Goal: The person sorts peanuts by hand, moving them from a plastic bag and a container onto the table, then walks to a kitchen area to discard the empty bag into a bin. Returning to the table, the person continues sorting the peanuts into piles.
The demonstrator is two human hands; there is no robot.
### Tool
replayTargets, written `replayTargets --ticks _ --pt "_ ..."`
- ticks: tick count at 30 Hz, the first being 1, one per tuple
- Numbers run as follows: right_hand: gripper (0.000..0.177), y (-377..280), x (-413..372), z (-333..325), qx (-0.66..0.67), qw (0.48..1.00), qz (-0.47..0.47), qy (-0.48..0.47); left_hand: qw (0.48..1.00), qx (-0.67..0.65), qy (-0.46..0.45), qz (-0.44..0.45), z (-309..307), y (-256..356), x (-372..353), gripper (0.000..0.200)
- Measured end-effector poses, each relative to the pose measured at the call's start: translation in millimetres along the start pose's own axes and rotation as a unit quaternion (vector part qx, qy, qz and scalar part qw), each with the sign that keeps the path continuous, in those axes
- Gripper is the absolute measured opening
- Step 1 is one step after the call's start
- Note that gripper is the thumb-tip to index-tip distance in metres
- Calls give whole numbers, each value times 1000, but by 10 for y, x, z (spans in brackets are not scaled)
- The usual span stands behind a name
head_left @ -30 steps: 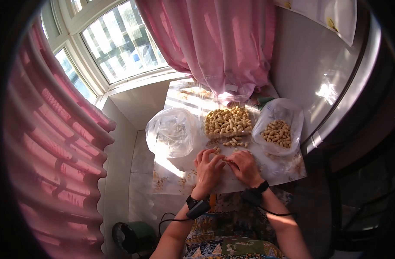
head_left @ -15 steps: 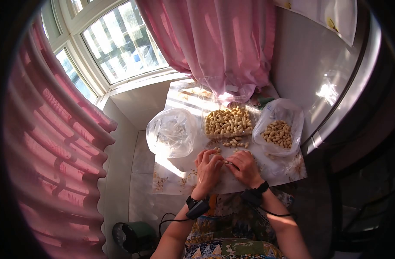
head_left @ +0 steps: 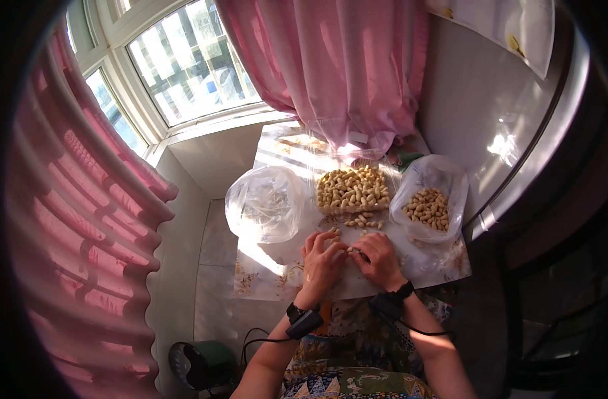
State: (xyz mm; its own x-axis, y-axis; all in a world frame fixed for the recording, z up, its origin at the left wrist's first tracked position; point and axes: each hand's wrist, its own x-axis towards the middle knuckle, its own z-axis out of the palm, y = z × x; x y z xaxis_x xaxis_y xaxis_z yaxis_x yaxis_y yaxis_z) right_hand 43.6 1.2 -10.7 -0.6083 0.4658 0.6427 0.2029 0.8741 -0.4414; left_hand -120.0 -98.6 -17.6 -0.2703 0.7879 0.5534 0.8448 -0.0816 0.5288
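Near the table's front edge, my left hand (head_left: 322, 261) and my right hand (head_left: 378, 261) nearly meet, fingers closed. A small peanut (head_left: 350, 249) sits between the fingertips of both hands. A dark, thin item (head_left: 363, 256) shows at my right fingers; I cannot make out what it is. Just beyond the hands lie several loose peanuts (head_left: 364, 221). Behind those is a clear container (head_left: 352, 209) heaped with unshelled peanuts (head_left: 352, 186). To the right, an open plastic bag (head_left: 413, 171) holds more peanuts (head_left: 427, 209).
A translucent white plastic bag (head_left: 265, 203) stands on the table (head_left: 264, 282) at the left. Pink curtains (head_left: 330, 66) hang behind the table and at far left. A dark green round object (head_left: 207, 364) is on the floor at lower left.
The view has shifted very slightly. The fingertips have moved a little around the small peanut, which shows more clearly between them now.
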Motion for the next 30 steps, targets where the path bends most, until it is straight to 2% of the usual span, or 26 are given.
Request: replayTargets --ticks 11,13,19,23,25,30 --pt "19 -35 8 -31 22 1000 8 -2 1000 -2 -4 5 -23 21 7 27" --pt "19 -6 -30 12 27 999 18 40 1000 -7 -5 4 -22 11 -1 29" --pt "18 -20 -45 -8 16 997 61 45 1000 -30 5 -5 -17 8 -4 30" --pt "18 -36 -5 -48 11 996 54 76 999 -42 19 -3 -55 30 18 27" --pt "18 -31 12 -62 28 990 41 132 998 -61 29 -1 -37 -7 19 25" --pt "18 28 140 -396 40 985 50 159 997 -68 42 -19 -36 -41 8 20"
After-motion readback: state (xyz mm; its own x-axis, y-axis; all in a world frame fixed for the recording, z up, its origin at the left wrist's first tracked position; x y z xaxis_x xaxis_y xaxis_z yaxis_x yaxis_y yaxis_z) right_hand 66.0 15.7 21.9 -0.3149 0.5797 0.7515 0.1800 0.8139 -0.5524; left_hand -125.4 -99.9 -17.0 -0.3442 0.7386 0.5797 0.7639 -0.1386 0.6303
